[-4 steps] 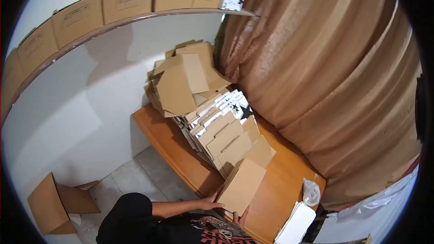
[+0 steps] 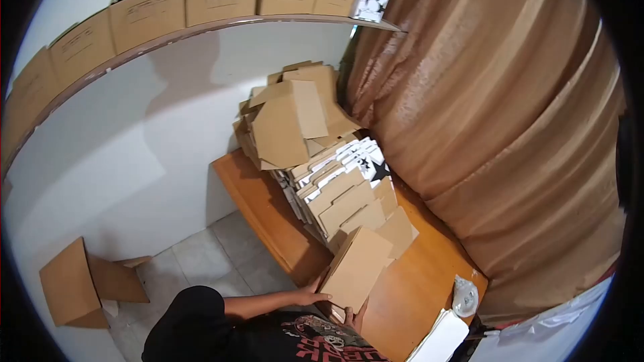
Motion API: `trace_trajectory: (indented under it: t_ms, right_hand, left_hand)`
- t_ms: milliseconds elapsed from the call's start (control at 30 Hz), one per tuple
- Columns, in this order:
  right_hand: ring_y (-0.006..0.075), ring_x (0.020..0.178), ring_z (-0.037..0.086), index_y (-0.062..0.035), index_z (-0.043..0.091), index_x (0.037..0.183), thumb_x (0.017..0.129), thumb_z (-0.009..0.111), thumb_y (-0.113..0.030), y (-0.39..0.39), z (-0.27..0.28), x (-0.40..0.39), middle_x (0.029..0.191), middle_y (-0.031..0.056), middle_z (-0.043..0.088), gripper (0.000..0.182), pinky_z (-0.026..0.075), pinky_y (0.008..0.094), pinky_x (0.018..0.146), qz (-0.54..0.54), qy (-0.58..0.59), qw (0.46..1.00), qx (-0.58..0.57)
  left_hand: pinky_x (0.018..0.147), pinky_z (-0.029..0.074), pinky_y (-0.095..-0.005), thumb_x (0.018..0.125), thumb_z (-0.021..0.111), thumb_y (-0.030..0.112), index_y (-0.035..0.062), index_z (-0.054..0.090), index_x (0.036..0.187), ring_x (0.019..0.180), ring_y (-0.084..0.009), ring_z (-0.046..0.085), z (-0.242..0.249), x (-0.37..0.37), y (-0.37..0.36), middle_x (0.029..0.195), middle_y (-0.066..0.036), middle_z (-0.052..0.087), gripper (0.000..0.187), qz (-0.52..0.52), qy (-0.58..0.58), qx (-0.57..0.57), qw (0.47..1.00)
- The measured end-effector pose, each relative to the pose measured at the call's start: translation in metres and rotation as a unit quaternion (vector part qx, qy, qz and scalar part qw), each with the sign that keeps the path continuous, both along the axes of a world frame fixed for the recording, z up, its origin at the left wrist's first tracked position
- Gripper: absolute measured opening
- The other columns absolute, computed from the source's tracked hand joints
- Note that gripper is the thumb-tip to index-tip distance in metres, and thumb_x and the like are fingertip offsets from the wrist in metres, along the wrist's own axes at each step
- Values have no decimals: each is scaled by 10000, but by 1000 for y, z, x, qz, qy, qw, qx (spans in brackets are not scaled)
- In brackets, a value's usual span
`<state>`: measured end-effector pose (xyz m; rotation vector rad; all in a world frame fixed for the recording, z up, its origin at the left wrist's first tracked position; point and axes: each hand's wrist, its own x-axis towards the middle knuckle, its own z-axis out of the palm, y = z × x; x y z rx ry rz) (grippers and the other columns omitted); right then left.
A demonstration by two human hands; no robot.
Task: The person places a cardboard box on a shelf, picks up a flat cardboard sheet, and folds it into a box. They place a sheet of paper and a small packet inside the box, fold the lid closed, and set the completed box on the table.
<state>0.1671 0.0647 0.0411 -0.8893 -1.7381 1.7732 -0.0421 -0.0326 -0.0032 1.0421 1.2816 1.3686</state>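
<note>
A flat brown cardboard box blank [image 2: 357, 267] leans at the near end of a long leaning stack of flattened cartons [image 2: 322, 167] on a wooden table [image 2: 416, 288]. My left hand [image 2: 310, 293] grips the blank's lower left edge, arm stretched across from a black sleeve. Under its bottom edge, my right hand [image 2: 353, 315] supports the same blank, only fingers showing. Some white cartons with black stars [image 2: 365, 161] sit in the middle of the stack.
A shelf with closed cardboard boxes [image 2: 201, 0] runs along the white wall above. A brown curtain [image 2: 496, 127] hangs at the right. An open carton [image 2: 80, 288] lies on the tiled floor at left. A clear plastic bag [image 2: 464, 297] and white sheets [image 2: 443, 338] rest on the table's near end.
The view has shifted slightly, so everything sits a little further right. Both hands keep their hold on the blank, which stands a little more upright.
</note>
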Motion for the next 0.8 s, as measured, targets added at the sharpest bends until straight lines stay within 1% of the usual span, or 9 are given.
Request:
trace_trajectory:
  t_ms: [67,133,233,300,400,467,600,733,800]
  right_hand:
    - [319,1463,347,-84,14,1658,1060,535,-254,16,9,10,1621,226,277,812,315,430,1181,28,5,999,-31]
    - [331,1470,338,-54,30,1651,1069,515,-270,30,7,0,1620,232,280,788,307,424,1186,91,15,991,97]
    - [340,1476,326,-33,45,1646,1074,504,-296,37,5,-21,1627,234,266,779,294,424,1194,141,61,986,69]
    - [337,1485,317,-21,50,1642,1076,497,-315,34,36,-26,1633,236,255,780,281,424,1201,158,57,985,43]
    - [334,1488,326,-13,57,1640,1081,485,-304,49,46,-29,1637,236,256,761,289,427,1199,191,68,967,154]
    - [336,1483,336,-8,63,1639,1083,479,-306,54,48,-33,1632,239,265,756,289,428,1199,198,78,965,155]
    - [344,1469,359,17,88,1627,1093,445,-276,63,66,-51,1613,253,292,706,270,430,1208,213,110,962,128]
    - [343,1480,337,27,120,1610,1098,411,-218,71,97,-67,1603,255,301,638,247,435,1218,243,148,948,139]
    - [338,1490,310,28,130,1606,1099,396,-217,72,106,-81,1605,245,292,623,224,432,1224,243,161,946,142]
  left_hand:
    - [1268,31,-440,969,690,352,39,-167,1621,1579,-312,-65,-17,17,9,1713,-201,-78,1121,64,31,25,997]
    - [1267,16,-444,974,684,337,36,-176,1617,1577,-309,-88,-11,15,3,1712,-198,-99,1115,97,34,17,995]
    - [1267,-9,-449,986,667,326,35,-197,1609,1575,-308,-126,6,10,-14,1709,-191,-141,1104,134,23,14,991]
    - [1267,-21,-450,993,655,330,37,-208,1605,1573,-309,-141,25,14,-20,1706,-188,-162,1099,151,12,20,988]
    - [1267,-31,-450,1007,634,349,39,-233,1595,1568,-306,-173,38,19,-22,1701,-182,-196,1093,176,32,34,983]
    - [1266,-36,-441,1042,580,300,43,-155,1621,1562,-287,-191,40,23,-22,1704,-170,-189,971,190,82,31,978]
    - [1267,-39,-434,1072,501,337,33,-113,1625,1566,-307,-194,68,35,-20,1701,-199,-166,880,278,196,3,940]
    - [1267,-31,-474,1061,500,418,42,-117,1627,1567,-358,-177,31,29,-11,1699,-212,-152,918,336,278,-6,900]
    - [1249,167,-404,1100,447,372,37,-38,1630,1545,-252,125,55,33,-12,1674,-186,118,792,365,163,-30,916]
